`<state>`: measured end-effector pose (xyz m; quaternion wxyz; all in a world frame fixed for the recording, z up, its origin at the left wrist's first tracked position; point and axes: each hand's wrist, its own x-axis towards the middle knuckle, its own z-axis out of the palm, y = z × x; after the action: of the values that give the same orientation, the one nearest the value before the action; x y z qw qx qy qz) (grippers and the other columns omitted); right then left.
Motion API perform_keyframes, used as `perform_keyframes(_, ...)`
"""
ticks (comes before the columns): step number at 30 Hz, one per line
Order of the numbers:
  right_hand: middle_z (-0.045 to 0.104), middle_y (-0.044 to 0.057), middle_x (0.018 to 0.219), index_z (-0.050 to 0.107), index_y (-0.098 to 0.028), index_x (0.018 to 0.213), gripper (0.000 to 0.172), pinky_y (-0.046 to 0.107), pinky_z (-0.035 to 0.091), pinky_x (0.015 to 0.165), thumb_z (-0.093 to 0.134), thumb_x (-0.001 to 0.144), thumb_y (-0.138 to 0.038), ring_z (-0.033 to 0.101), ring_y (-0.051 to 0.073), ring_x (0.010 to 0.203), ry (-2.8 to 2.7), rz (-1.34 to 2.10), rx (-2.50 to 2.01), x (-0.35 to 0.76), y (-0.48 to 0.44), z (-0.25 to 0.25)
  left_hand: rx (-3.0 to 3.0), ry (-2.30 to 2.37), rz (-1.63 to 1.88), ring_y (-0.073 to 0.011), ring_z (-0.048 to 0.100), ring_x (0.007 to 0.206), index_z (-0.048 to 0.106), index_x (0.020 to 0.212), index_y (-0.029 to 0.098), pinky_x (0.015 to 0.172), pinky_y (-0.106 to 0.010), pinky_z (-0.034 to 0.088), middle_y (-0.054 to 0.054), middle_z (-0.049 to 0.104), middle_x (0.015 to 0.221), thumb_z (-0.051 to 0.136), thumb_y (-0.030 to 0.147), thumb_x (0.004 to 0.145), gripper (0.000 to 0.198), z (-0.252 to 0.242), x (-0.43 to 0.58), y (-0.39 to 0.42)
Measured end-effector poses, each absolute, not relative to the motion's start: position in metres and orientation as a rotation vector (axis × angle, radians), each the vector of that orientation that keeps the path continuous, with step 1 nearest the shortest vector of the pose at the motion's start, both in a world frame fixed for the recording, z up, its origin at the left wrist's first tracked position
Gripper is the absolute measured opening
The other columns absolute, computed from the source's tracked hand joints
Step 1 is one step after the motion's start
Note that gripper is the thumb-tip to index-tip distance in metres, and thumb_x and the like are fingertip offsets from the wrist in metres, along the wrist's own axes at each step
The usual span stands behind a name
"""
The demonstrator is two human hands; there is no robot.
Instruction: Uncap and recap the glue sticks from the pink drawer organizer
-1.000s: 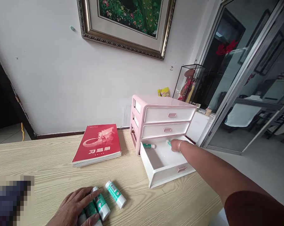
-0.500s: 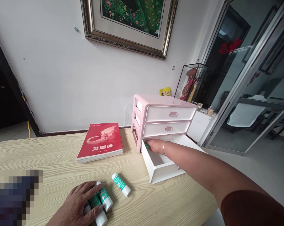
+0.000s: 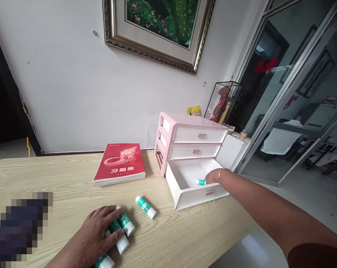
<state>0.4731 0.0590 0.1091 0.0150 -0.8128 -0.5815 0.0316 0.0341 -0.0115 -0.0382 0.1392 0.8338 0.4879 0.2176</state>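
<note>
Right hand (image 3: pixel 214 176) is pinching a glue stick (image 3: pixel 201 182) inside the open bottom drawer (image 3: pixel 185 193) of the pink drawer unit (image 3: pixel 191 139). Left hand (image 3: pixel 97 232) is lying flat, fingers loose, pinning several glue sticks (image 3: pixel 121 230) on the table (image 3: pixel 59 178). One loose glue stick (image 3: pixel 145 207) is lying just beside them. Red book (image 3: pixel 119 168) is sitting left of the unit.

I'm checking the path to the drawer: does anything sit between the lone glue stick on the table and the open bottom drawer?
Nothing visible does. The lone glue stick lies on bare table left of the open drawer; only the drawer's own wall rises between them.
</note>
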Motion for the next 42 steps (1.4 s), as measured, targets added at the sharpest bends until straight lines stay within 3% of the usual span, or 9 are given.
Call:
perform_keyframes(4,0.069,0.001,0.074,0.072,-0.020,0.087,0.025,0.032,0.050,0.061,0.079,0.073,-0.040,0.064,0.019,0.062,-2.042,0.533,-2.602,0.465,0.057,0.109,2.397,1.378,0.634,-0.0317,0.057,0.127,0.062,0.134,0.040,0.109,-0.049,0.044,-0.005,0.065,0.133,0.059,0.059,0.087,0.051,-0.044,0.032,-0.009)
perform_keyframes(6,0.068,0.000,0.071,0.072,-0.021,0.087,0.027,0.030,0.046,0.059,0.081,0.065,-0.034,0.062,0.020,0.062,-2.136,0.561,-2.520,0.458,0.057,0.108,2.394,1.381,0.634,-0.0312,0.058,0.125,0.063,0.133,0.039,0.109,-0.048,0.045,-0.005,0.066,0.132,0.058,0.059,0.087,0.050,-0.042,0.032,-0.009)
perform_keyframes(13,0.069,0.010,0.105,0.060,-0.020,0.115,0.032,0.028,0.040,0.069,0.056,0.089,-0.039,0.062,0.022,0.085,-2.054,0.182,-2.224,0.466,0.009,0.119,2.391,1.395,0.639,-0.0301,0.058,0.126,0.065,0.131,0.040,0.108,-0.046,0.045,-0.004,0.066,0.132,0.057,0.060,0.087,0.049,-0.039,0.033,-0.009)
perform_keyframes(17,0.069,0.007,0.094,0.058,-0.021,0.113,0.030,0.027,0.042,0.066,0.054,0.090,-0.040,0.062,0.021,0.079,-1.805,0.264,-2.016,0.456,-0.048,0.106,2.371,1.366,0.664,-0.0310,0.057,0.125,0.065,0.131,0.035,0.108,-0.046,0.043,-0.007,0.065,0.132,0.058,0.059,0.086,0.051,-0.039,0.034,-0.007)
perform_keyframes(24,0.069,0.004,0.088,0.058,-0.021,0.094,0.013,0.026,0.041,0.068,0.059,0.086,-0.031,0.061,0.020,0.079,-2.030,0.665,-1.832,0.357,-0.121,0.086,2.362,1.356,0.583,-0.0303,0.058,0.123,0.063,0.135,0.029,0.108,-0.043,0.041,-0.008,0.065,0.132,0.057,0.060,0.086,0.058,-0.034,0.035,-0.004)
perform_keyframes(31,0.073,0.011,0.104,0.064,-0.016,0.110,0.027,0.029,0.044,0.076,0.054,0.090,-0.031,0.068,0.025,0.096,-2.128,0.386,-1.905,0.276,-0.098,0.055,2.382,1.376,0.598,-0.0309,0.055,0.126,0.060,0.138,0.028,0.109,-0.043,0.039,-0.009,0.063,0.135,0.057,0.059,0.087,0.059,-0.040,0.036,-0.008)
perform_keyframes(42,0.074,0.011,0.094,0.065,-0.019,0.104,0.025,0.034,0.050,0.072,0.058,0.085,-0.033,0.071,0.028,0.089,-2.147,0.065,-1.960,0.247,-0.063,-0.001,2.376,1.333,0.558,-0.0295,0.054,0.123,0.062,0.134,0.029,0.109,-0.043,0.038,-0.008,0.064,0.131,0.061,0.051,0.086,0.053,-0.019,0.038,-0.018)
